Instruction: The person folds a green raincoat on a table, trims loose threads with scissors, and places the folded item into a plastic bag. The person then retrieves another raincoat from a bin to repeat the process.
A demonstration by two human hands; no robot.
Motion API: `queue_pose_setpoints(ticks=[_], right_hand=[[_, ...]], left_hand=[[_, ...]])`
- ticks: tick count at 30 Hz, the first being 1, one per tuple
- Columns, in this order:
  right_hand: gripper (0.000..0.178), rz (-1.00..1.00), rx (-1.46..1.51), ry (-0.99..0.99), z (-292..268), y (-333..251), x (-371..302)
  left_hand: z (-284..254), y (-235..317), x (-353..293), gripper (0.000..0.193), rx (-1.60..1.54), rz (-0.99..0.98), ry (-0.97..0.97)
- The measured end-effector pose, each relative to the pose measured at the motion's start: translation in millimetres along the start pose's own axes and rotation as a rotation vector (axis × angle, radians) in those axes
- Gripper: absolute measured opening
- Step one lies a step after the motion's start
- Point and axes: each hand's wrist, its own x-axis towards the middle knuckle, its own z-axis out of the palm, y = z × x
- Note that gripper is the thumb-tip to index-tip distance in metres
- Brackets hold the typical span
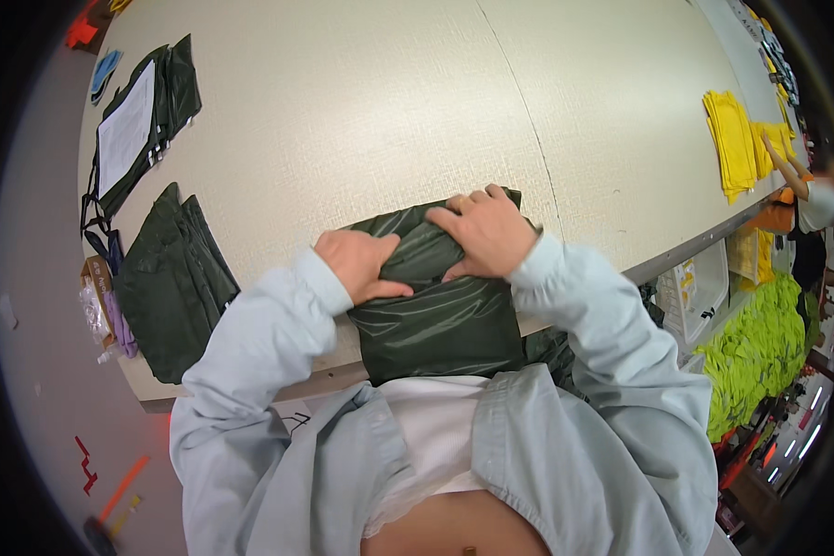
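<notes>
A dark green, glossy piece of folded fabric lies at the table's near edge, its lower end hanging over toward my body. My left hand is closed on the left side of a fold in it, thumb and fingers pinching the material. On the fold's right side, my right hand grips the same fabric, its thumb below and its fingers curled over the far edge. Between the two hands the material is bunched and creased. What kind of article it is does not show.
Folded dark green pieces are stacked at the left. Beyond them, a white paper sheet rests on more green fabric. Yellow folded cloths lie at the far right, near another person. Bright lime cloth is heaped below the table's right side.
</notes>
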Motion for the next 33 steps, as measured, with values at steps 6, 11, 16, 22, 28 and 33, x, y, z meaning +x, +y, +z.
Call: queue_pose_setpoints(ticks=[6, 11, 16, 22, 28, 33], right_hand=[[0.004, -0.07, -0.071, 0.454, 4.0, -33.8, -39.9], [0.005, -0.137, -0.053, 0.522, -0.3, -49.8, -48.0], [0.006, -0.178, -0.025, 0.491, 6.4, -39.8, -52.1], [0.009, -0.381, 0.046, 0.429, 1.6, -26.9, -37.7], [0.029, -0.711, 0.251, 0.136, -2.8, -12.2, -1.2], [0.039, -0.676, 0.606, 0.157, 21.4, 0.5, 23.5]], left_hand=[[-53.7, -28.6, -14.4, 0.035, -0.774, 0.097, -0.327], [-36.1, -12.6, 57.0, 0.033, -0.187, 0.275, -0.121], [2.0, 19.0, 81.4, 0.058, 0.445, 0.309, -0.006], [-6.4, 5.4, 93.3, 0.041, 0.372, 0.342, 0.288], [-19.9, 5.4, 113.7, 0.015, -0.269, 0.02, 0.338], [-20.1, 17.4, 109.8, 0.013, -0.473, 0.108, 0.399]])
